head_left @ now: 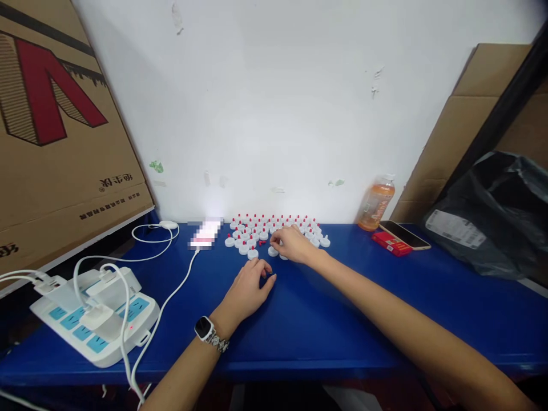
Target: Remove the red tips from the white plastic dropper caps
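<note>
Many white bottle caps (pixel 244 249), most with a small red tip on top, stand in a cluster at the back of the blue table. A few loose red tips (pixel 262 243) lie among them. My right hand (pixel 291 242) reaches over the cluster, its thumb and fingers pinched together just above a white cap (pixel 273 251). Whatever is between those fingertips is too small and hidden to make out. In front of the cluster, my left hand (pixel 250 288) rests with fingers loosely bent, thumb apart, and nothing visible in it.
A white power strip (pixel 111 348) with plugs and cables sits at left. Behind it stands a large cardboard box (pixel 64 171). A lit, pixelated device (pixel 206 233) is left of the caps. To the right are an orange drink bottle (pixel 377 204), red packet (pixel 391 244), phone (pixel 405 234) and dark plastic bag (pixel 505 222).
</note>
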Motion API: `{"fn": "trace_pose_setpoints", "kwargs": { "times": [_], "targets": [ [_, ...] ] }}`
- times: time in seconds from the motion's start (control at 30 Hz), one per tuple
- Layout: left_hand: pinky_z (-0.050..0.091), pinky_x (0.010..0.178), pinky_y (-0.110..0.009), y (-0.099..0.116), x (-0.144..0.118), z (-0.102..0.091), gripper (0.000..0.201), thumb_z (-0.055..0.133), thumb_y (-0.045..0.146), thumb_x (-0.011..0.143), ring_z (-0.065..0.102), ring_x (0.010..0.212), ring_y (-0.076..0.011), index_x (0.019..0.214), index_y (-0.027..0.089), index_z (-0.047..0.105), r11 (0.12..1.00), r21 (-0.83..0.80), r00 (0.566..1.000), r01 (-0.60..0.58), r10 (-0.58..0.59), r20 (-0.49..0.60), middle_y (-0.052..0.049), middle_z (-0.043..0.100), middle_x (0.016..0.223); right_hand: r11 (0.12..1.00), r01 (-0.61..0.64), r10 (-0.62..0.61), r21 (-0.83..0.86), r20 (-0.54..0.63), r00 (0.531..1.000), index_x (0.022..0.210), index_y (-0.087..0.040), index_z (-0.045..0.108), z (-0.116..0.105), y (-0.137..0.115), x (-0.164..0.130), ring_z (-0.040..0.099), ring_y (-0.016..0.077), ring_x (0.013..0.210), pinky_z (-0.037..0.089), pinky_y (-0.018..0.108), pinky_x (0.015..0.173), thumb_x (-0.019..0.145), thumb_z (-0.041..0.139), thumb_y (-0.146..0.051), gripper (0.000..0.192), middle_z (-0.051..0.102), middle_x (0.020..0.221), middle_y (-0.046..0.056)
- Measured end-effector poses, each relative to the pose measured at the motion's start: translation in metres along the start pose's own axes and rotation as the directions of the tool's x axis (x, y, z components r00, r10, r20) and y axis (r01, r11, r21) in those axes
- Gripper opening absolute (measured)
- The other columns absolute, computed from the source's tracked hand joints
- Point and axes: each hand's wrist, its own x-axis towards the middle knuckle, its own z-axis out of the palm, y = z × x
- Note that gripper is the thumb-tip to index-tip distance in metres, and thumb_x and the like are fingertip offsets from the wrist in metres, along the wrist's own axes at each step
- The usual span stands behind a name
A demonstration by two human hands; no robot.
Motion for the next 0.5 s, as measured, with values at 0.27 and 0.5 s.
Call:
{"fn": "trace_pose_setpoints", "kwargs": {
  "times": [0.27,0.5],
  "targets": [
    [0.045,0.079,-0.034,-0.004,0.002,0.003,0.018,0.049,0.037,0.093,0.056,0.091,-0.0207,0.095,0.021,0.058,1.000,-0.015,1.000,-0.004,0.004,-0.010,-0.004,0.059,0.095,0.992,-0.055,0.050,-0.111,-0.049,0.998,0.099,-0.019,0.071,-0.005,0.012,-0.002,0.060,0.0227,0.092,0.029,0.037,0.089,0.087,0.060,-0.023,0.017,0.072,0.086,0.006],
    [0.042,0.067,-0.028,-0.003,0.006,0.003,0.019,0.045,0.036,0.095,0.056,0.075,-0.0166,0.093,0.022,0.057,0.998,-0.057,1.000,-0.004,0.004,-0.007,-0.001,0.060,0.083,0.984,-0.166,0.177,0.063,-0.286,0.942,0.092,-0.021,0.068,-0.018,0.028,-0.037,0.059,0.0184,0.089,0.031,0.032,0.082,0.091,0.053,-0.024,0.015,0.069,0.085,0.002]
  ]
}}
